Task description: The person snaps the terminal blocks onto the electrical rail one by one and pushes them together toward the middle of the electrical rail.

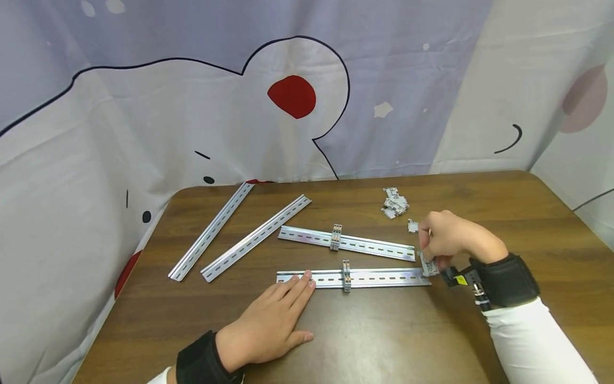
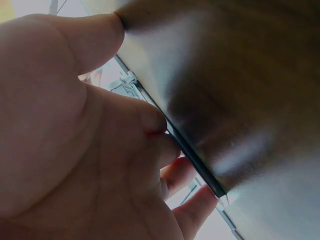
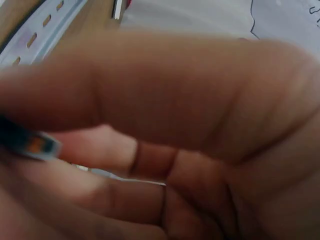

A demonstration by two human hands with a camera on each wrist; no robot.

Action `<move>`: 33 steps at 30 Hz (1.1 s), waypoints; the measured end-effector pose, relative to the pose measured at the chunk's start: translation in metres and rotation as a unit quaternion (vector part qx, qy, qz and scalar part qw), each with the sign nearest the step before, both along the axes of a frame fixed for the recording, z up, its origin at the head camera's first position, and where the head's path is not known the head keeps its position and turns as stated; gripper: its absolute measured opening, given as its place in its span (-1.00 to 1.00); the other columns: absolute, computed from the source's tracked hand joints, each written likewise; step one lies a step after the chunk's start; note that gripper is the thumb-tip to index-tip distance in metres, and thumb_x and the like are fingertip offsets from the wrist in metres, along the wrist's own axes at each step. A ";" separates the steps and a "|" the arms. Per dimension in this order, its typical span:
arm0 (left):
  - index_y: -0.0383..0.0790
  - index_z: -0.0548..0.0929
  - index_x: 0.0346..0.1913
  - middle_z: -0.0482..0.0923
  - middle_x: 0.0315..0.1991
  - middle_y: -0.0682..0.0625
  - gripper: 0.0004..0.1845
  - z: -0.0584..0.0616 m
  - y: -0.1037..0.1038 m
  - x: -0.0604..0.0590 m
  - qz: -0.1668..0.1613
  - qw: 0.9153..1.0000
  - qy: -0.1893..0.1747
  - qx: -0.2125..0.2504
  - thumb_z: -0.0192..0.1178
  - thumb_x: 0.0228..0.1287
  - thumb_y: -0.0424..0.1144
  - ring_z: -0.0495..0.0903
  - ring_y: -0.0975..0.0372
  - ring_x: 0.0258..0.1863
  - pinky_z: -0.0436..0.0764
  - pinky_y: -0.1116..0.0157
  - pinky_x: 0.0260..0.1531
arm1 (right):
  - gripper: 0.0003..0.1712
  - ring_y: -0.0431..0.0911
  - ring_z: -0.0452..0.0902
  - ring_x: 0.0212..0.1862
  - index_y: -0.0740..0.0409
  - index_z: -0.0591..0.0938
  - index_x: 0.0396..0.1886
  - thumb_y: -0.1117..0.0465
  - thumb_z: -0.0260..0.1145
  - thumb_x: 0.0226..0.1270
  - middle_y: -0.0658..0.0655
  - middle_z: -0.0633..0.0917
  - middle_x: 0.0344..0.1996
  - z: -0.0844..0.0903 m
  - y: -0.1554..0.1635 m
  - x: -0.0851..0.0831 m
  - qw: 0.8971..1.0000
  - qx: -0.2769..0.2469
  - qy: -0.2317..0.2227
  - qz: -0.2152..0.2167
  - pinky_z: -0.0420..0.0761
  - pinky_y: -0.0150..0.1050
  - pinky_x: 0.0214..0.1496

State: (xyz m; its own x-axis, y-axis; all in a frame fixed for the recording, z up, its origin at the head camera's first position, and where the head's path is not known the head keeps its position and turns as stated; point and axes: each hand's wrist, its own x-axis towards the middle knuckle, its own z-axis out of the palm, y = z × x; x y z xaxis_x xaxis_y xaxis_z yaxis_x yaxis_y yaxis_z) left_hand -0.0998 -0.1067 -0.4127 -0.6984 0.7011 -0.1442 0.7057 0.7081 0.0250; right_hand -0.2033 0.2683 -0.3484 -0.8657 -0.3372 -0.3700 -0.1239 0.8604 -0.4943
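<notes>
My left hand (image 1: 268, 325) lies with its fingers straight, fingertips resting on the left part of the front slotted metal DIN rail (image 1: 384, 278). The left wrist view shows the fingertips along the rail's edge (image 2: 200, 167). Between thumb and fingers my right hand (image 1: 453, 237) pinches a flat grey terminal block (image 1: 428, 266), which overlaps the rail's right end in the head view. Close up in the right wrist view, the block (image 3: 37, 145) shows an orange spot, the rest hidden by fingers. A small group of terminal blocks (image 1: 346, 276) sits upright on the front rail.
Behind it lies a second rail (image 1: 379, 247) bearing more terminal blocks (image 1: 336, 237). Two bare rails (image 1: 256, 237) (image 1: 211, 233) lie slanted at the left. A loose block (image 1: 412, 226) and a pile of terminal blocks (image 1: 395, 204) lie at the back right of the wooden table (image 1: 374, 341).
</notes>
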 end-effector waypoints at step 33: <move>-0.25 0.04 0.54 -0.11 0.56 -0.16 -0.14 0.001 0.000 0.000 -0.002 1.000 -0.001 0.004 -0.13 0.43 0.28 0.02 0.01 0.51 0.16 0.05 0.42 | -0.62 -0.18 0.56 -0.79 0.10 0.41 -0.79 0.52 -0.05 0.11 0.10 0.58 -0.74 -0.014 -0.034 0.011 0.998 0.049 0.031 -0.012 0.61 -0.25 -0.65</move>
State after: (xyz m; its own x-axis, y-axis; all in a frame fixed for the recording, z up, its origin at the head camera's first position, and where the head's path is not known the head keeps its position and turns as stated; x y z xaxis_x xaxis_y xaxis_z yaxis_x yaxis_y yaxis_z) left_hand -0.1000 -0.1068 -0.4119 -0.6951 0.7052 -0.1394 0.7086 0.7049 0.0324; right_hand -0.1924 0.2344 -0.3625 -0.8951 -0.2808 -0.3465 -0.1300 0.9075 -0.3995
